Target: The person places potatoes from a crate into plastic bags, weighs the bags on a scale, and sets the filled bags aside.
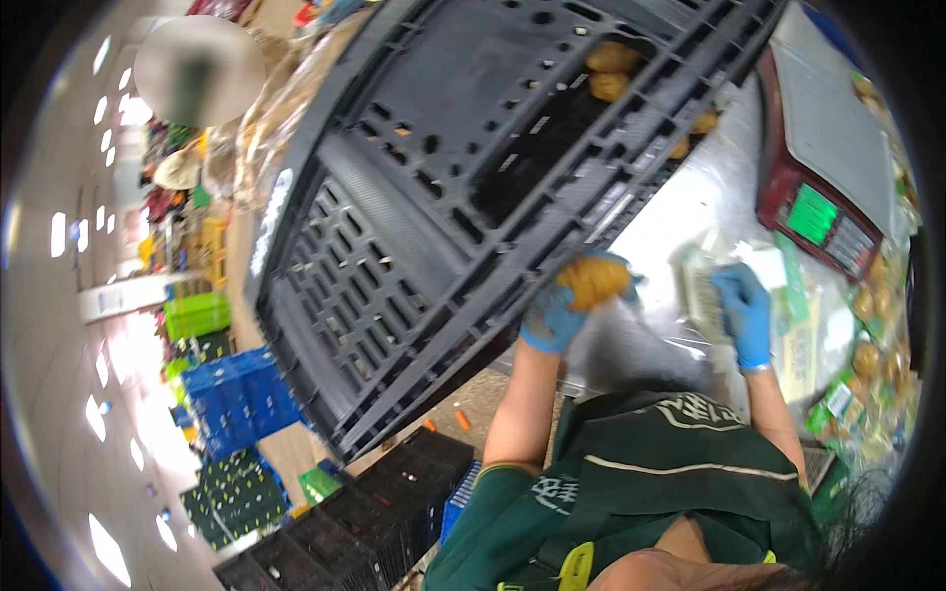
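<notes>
My left hand (pixel 554 320), in a blue glove, is closed around yellow-brown potatoes (pixel 594 281) just beside the near edge of a large black plastic crate (pixel 394 266). How many it holds I cannot make out. More potatoes (pixel 611 74) lie in the crate's far corner. Over the metal table (pixel 650 222), my right hand (pixel 746 313), gloved in blue too, has its fingers curled at the edge of a clear plastic bag (pixel 702 281). The bag is blurred, and its contents are hard to tell.
A dark red weighing scale (pixel 778 192) with a lit green display stands beyond my right hand. Bagged potatoes (pixel 867 360) are heaped along the right. Stacked black crates (pixel 345 512) and blue crates (pixel 241 399) stand at the lower left. Orange pieces (pixel 461 420) lie on the floor.
</notes>
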Motion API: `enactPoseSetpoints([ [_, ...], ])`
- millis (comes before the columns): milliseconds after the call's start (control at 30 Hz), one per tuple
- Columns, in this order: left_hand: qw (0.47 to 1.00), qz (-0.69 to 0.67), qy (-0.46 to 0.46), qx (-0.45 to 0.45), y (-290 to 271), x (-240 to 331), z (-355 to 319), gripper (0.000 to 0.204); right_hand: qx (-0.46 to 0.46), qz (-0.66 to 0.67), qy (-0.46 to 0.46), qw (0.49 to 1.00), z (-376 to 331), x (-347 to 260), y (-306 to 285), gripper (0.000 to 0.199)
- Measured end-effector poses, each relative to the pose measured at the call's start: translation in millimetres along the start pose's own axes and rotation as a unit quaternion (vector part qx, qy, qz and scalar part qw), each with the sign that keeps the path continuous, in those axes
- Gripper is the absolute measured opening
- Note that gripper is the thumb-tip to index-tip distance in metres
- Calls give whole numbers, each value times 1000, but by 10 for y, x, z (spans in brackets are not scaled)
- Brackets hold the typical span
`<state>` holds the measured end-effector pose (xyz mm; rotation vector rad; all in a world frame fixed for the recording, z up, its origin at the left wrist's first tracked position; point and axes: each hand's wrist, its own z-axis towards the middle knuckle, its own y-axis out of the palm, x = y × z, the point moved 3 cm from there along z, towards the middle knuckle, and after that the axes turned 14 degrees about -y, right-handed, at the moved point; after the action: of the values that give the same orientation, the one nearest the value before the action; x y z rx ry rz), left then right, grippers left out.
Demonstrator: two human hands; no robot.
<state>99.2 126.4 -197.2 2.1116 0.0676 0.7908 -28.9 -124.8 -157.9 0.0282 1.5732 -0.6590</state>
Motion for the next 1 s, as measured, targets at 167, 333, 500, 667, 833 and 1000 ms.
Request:
enactPoseSetpoints([
  [167,873,478,31,89,591,-754,345,38,107,282,77,950,52,-128,390,8],
  [333,656,733,15,180,1093,-391,74,41,111,205,113,966,58,18,175,8],
  [500,587,768,170,192,1129,119,-322,40,66,260,125,955,174,-627,3,11],
  [667,475,685,273,481,335,768,-517,32,60,95,92,989,417,-266,74,9],
  [833,284,691,83,660,-1465,867,-246,36,129,121,-9,984,246,-390,9,10],
  [1000,462,585,71,662,-1168,1087,-36,39,77,122,54,988,319,79,15,13],
])
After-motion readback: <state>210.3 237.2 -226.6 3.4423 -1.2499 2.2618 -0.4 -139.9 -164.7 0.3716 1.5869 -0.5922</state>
